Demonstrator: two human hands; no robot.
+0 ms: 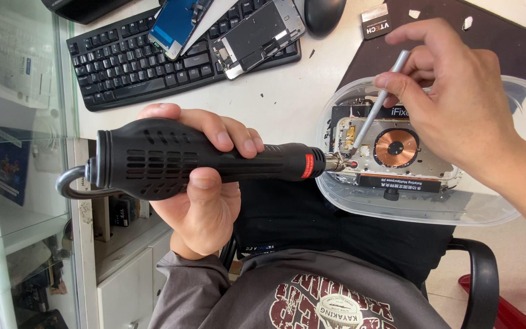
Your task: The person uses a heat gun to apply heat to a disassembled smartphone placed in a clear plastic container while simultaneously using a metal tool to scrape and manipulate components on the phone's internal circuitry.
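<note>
My left hand (205, 183) grips a black hot air gun (171, 159) with a red ring near its nozzle. The nozzle points right at an opened phone (391, 149) with a copper coil, clamped in a black holder. My right hand (452, 91) holds a thin silver tool (377, 103) like a pen, its tip touching the phone's upper left part beside the nozzle. The phone and holder sit inside a clear plastic tub (421, 207) at the desk edge.
A black keyboard (123, 67) lies at the back with a phone frame (258, 36) and a blue screen (175, 24) on it. A black mouse (324, 13) and a dark mat (506, 42) are nearby. A glass cabinet (13, 152) stands left, a chair armrest (482, 274) lower right.
</note>
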